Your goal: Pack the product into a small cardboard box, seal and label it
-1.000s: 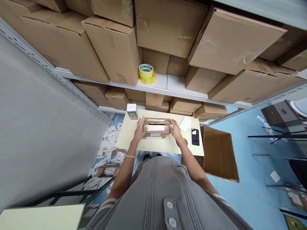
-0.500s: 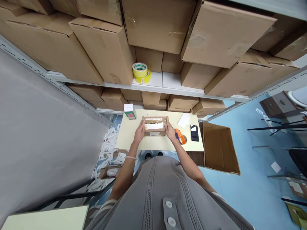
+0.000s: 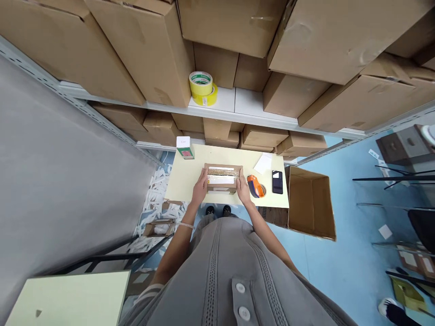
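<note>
On the table (image 3: 185, 181) we have the box (image 3: 221, 179), its long axis running left to right, taped face up, our left hand (image 3: 200, 187) and right hand (image 3: 243, 189) holding its two ends, finger spread too small to tell.

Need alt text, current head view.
Left hand and right hand hold a taped cardboard box by opposite ends at a pale yellow table. To the box's right lie an orange tape dispenser and smartphone; cartons line shelves behind.
</note>
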A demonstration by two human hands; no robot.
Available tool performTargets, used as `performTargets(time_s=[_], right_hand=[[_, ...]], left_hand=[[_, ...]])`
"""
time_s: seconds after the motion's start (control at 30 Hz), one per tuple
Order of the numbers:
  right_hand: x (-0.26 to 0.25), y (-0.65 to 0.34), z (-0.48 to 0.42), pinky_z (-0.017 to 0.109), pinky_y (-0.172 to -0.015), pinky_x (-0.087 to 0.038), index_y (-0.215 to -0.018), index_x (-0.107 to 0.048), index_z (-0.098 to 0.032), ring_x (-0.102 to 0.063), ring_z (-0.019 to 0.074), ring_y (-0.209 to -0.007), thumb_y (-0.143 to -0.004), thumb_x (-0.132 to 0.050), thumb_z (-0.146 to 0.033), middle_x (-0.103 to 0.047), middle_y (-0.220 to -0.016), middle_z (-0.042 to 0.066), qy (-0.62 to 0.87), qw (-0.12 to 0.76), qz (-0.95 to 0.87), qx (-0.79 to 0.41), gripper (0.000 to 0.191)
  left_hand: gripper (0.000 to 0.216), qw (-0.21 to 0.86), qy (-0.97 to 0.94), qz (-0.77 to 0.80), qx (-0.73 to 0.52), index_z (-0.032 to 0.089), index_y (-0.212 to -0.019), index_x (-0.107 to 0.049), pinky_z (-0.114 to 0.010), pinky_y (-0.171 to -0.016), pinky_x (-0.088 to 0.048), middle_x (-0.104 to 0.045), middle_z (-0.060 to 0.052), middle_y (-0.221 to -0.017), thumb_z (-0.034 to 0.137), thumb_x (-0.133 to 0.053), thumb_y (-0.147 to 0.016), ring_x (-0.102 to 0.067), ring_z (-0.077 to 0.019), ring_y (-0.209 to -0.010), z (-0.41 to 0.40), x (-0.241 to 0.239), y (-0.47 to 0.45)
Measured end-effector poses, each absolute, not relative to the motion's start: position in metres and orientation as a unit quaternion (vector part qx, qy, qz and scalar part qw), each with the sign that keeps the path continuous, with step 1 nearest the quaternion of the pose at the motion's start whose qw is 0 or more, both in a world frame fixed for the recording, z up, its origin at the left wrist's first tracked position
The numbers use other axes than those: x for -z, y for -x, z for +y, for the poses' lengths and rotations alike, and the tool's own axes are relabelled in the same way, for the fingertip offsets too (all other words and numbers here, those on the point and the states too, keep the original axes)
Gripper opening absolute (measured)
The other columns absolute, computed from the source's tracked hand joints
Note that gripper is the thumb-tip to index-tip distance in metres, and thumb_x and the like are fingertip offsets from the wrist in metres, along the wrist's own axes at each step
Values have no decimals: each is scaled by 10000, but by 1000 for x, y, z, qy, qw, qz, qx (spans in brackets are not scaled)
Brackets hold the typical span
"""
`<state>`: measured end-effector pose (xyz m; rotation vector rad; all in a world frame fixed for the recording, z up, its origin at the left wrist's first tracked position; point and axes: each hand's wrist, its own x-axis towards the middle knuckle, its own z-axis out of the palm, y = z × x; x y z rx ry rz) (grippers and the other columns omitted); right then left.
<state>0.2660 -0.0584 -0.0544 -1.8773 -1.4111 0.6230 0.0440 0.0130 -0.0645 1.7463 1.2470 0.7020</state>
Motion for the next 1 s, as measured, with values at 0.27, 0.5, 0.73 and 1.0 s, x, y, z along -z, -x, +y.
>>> performTargets(time_s=[0.27, 0.5, 0.73, 1.0], right_hand=[[61, -275, -42, 381, -1198, -280, -1575, -151, -180, -322, 179, -1442, -1017, -204, -451, -315, -1585, 52, 708, 357, -551, -259, 622], [63, -259, -40, 389, -1173, -330, -1580, -80, -207, -275, 175, -1463, -1017, -230, -390, -257, -1609, 29, 711, 337, -556, -266, 611], [51, -222, -43, 443, -1048, -466, -1583, -26, -197, -375, 262, -1413, -1007, -249, -311, -326, -1578, 87, 762, 243, -547, -248, 628], [42, -178, -38, 449, -978, -507, -1582, 0, -243, -362, 315, -1408, -962, -419, -363, -300, -1589, 93, 725, 226, -613, -219, 758]], left_hand=[[555, 432, -686, 499, -306, 225, -1534, -308, -320, -1216, -222, -230, 9, -1612, 380, -296, -1002, -220, -180, -1487, 30, 75, -51], [548, 431, -684, 505, -303, 215, -1528, -318, -372, -1239, -186, -292, 6, -1591, 338, -320, -994, -230, -179, -1485, 36, 94, -39], [549, 408, -681, 526, -306, 180, -1504, -372, -347, -1233, -191, -358, -34, -1564, 382, -313, -997, -299, -170, -1460, 40, 99, -18], [603, 406, -644, 575, -300, 198, -1500, -376, -341, -1212, -217, -366, -48, -1561, 502, -318, -983, -333, -185, -1445, 33, 104, 21]])
